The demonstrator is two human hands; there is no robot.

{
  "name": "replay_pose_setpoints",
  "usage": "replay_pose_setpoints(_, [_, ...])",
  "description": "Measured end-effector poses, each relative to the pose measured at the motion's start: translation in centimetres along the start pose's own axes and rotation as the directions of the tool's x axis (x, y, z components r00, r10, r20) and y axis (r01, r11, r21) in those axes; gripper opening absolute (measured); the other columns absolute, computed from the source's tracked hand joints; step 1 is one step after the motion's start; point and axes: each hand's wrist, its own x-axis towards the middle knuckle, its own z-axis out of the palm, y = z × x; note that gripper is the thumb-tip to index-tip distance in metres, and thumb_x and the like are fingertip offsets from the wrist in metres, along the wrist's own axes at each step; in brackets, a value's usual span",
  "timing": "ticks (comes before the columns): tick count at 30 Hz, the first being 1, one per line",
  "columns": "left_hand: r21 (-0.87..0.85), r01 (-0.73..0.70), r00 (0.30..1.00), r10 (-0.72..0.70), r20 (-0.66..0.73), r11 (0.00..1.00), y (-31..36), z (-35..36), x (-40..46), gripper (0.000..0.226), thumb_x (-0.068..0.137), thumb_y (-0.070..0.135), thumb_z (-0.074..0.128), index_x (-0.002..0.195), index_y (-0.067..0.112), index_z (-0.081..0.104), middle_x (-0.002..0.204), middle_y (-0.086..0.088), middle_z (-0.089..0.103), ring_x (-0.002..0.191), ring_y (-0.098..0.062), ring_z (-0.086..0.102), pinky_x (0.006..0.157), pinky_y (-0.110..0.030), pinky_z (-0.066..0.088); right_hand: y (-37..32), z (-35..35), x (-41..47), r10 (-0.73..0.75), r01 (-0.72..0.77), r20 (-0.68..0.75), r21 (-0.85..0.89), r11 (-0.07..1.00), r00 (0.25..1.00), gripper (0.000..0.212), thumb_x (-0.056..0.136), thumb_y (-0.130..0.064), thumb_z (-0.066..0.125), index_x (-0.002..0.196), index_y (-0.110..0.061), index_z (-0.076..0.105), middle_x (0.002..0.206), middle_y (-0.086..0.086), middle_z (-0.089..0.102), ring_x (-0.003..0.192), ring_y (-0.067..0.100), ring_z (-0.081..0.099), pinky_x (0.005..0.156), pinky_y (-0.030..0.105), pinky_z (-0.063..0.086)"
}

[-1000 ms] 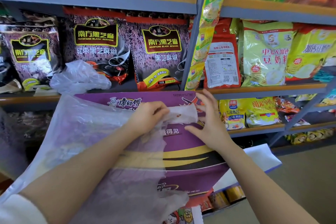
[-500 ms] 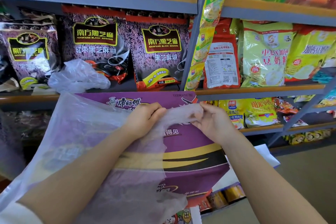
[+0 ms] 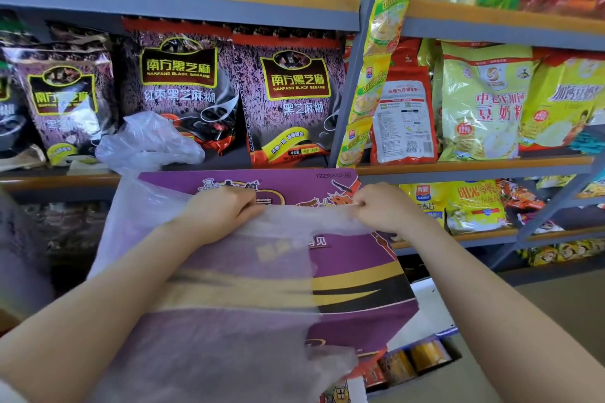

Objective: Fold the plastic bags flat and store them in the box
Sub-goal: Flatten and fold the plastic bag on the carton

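The shelves (image 3: 183, 0) are taking up the whole background, packed with snack and sesame-paste packets, so this is clearly happening in a shop aisle with no table around. That's probably why the purple box (image 3: 353, 275) is serving as the work surface: it's lying flat-ish in front of the shelving, tilted toward the camera, and the bag (image 3: 229, 321) is being spread out on top of it.

The bag is a thin, see-through one, draped over the left and middle of the box and hanging off the near edge. You can read the box print straight through it (so it's a single thin layer or two, not folded up yet).

Both hands are working the far edge. The left hand (image 3: 222, 213) is curling its fingers over the top edge and gripping it, and the right hand (image 3: 383, 206) is pinching the same edge further along, with the film stretching taut between them. I'm guessing they're pulling it straight to get a clean line before the first fold.

There's also a second crumpled bag (image 3: 149, 142) sitting on the shelf ledge just behind the box, presumably waiting its turn.
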Motion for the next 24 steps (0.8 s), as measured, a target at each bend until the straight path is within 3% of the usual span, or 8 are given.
replay_pose_setpoints(1, [0.049, 0.052, 0.999, -0.052, 0.007, 0.997, -0.2, -0.5, -0.1, 0.038, 0.095, 0.045, 0.037, 0.09, 0.012, 0.055, 0.097, -0.005, 0.062, 0.094, -0.027, 0.057, 0.07, -0.034, 0.044, -0.5, 0.0, 0.1, 0.046, -0.05, -0.049, -0.085, 0.995, 0.998, 0.022, 0.078, -0.025, 0.039, 0.06, -0.016, 0.048, 0.068, 0.004, 0.049, 0.079, 0.027, 0.044, 0.068, 0.033, 0.035])
replay_pose_setpoints(3, [0.123, 0.13, 0.992, -0.128, -0.025, 0.984, -0.5, -1.1, -0.4, 0.032, 0.097, 0.038, 0.038, 0.099, 0.011, 0.055, 0.102, -0.007, 0.061, 0.098, -0.029, 0.056, 0.07, -0.034, 0.042, -1.8, 0.2, 0.3, 0.061, -0.079, -0.152, -0.118, 0.99, 0.987, 0.026, 0.084, -0.025, 0.042, 0.094, -0.016, 0.063, 0.1, 0.005, 0.06, 0.106, 0.03, 0.046, 0.091, 0.037, 0.037])
replay_pose_setpoints(5, [0.147, 0.176, 0.984, -0.171, -0.046, 0.973, -0.9, -1.1, -0.7, 0.032, 0.097, 0.037, 0.037, 0.104, 0.011, 0.054, 0.106, -0.008, 0.061, 0.099, -0.029, 0.057, 0.071, -0.036, 0.044, -3.6, 0.8, 0.9, -0.066, 0.07, -0.221, 0.012, 0.997, 0.973, 0.028, 0.09, -0.024, 0.044, 0.112, -0.018, 0.059, 0.112, 0.002, 0.061, 0.113, 0.028, 0.047, 0.095, 0.037, 0.036])
replay_pose_setpoints(8, [0.103, 0.204, 0.977, -0.196, -0.081, 0.974, -1.2, -0.8, -1.0, 0.032, 0.097, 0.037, 0.038, 0.106, 0.011, 0.054, 0.107, -0.008, 0.062, 0.098, -0.03, 0.058, 0.071, -0.037, 0.045, -7.0, 1.8, 2.2, -0.266, 0.312, -0.204, 0.248, 0.917, 0.942, 0.025, 0.094, -0.023, 0.047, 0.114, -0.015, 0.058, 0.105, 0.002, 0.064, 0.103, 0.023, 0.053, 0.086, 0.035, 0.043])
replay_pose_setpoints(10, [0.05, 0.209, 0.973, -0.203, -0.11, 0.977, -1.6, -0.9, -1.6, 0.03, 0.096, 0.037, 0.041, 0.105, 0.012, 0.054, 0.104, -0.008, 0.063, 0.095, -0.03, 0.058, 0.069, -0.036, 0.044, -8.6, 2.4, 3.0, -0.316, 0.361, -0.205, 0.246, 0.899, 0.926, 0.023, 0.094, -0.023, 0.048, 0.111, -0.012, 0.059, 0.104, 0.003, 0.062, 0.101, 0.022, 0.052, 0.086, 0.036, 0.043])
replay_pose_setpoints(16, [-0.022, 0.201, 0.969, -0.203, -0.142, 0.979, -4.8, -2.1, -4.3, 0.027, 0.094, 0.036, 0.047, 0.098, 0.012, 0.057, 0.095, -0.009, 0.067, 0.088, -0.03, 0.06, 0.064, -0.036, 0.044, -9.4, 3.4, 3.7, -0.326, 0.345, -0.115, 0.257, 0.903, 0.938, 0.016, 0.094, -0.025, 0.049, 0.093, -0.013, 0.06, 0.095, 0.005, 0.068, 0.088, 0.024, 0.06, 0.074, 0.037, 0.045])
replay_pose_setpoints(21, [0.145, 0.214, 0.957, -0.177, -0.231, 0.966, -7.7, -3.1, -6.6, 0.031, 0.092, 0.034, 0.053, 0.08, 0.006, 0.061, 0.08, -0.016, 0.067, 0.075, -0.037, 0.063, 0.06, -0.037, 0.044, -9.5, 2.9, 3.6, -0.299, 0.312, -0.167, 0.054, 0.949, 0.939, 0.026, 0.1, -0.035, 0.03, 0.097, -0.013, 0.043, 0.085, 0.006, 0.057, 0.081, 0.029, 0.053, 0.061, 0.038, 0.036])
replay_pose_setpoints(24, [0.163, 0.313, 0.939, -0.279, -0.201, 0.936, -8.5, -3.1, -7.2, 0.033, 0.095, 0.034, 0.047, 0.087, 0.005, 0.061, 0.088, -0.017, 0.068, 0.084, -0.035, 0.063, 0.061, -0.036, 0.041, -9.5, 2.2, 3.2, -0.311, 0.326, -0.129, 0.123, 0.937, 0.942, 0.029, 0.099, -0.039, 0.03, 0.097, -0.014, 0.045, 0.083, 0.006, 0.06, 0.078, 0.027, 0.054, 0.061, 0.037, 0.036])
